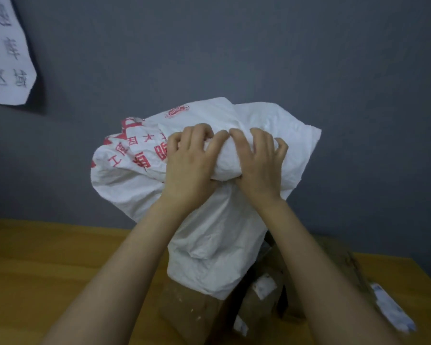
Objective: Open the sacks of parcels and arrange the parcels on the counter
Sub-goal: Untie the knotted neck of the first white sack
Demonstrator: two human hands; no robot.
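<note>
Forearms [125, 270] up front, both hands clamped on the sack, parcels sitting under them.

My L hand [192, 158] and R hand [259, 163] sit side by side, fingers curled tight into a bunched fold of the white sack [209, 245]. It hangs lifted w/ its lower end draped over a brown parcel [192, 310] right below my wrists. A 2nd brown parcel [259, 302] stands just right of that one, and a flat parcel [391, 310] w/ a white-blue label lies out past my R forearm, all on the tabletop [60, 270]. Risks, as I judge: the cloth looks caught on the box below, so a hard yank could tip it or knock its neighbour. Anything left inside may drop onto an edge. The weave looks slick, so my grip could slide b/c I only hold a gathered fold.
</note>
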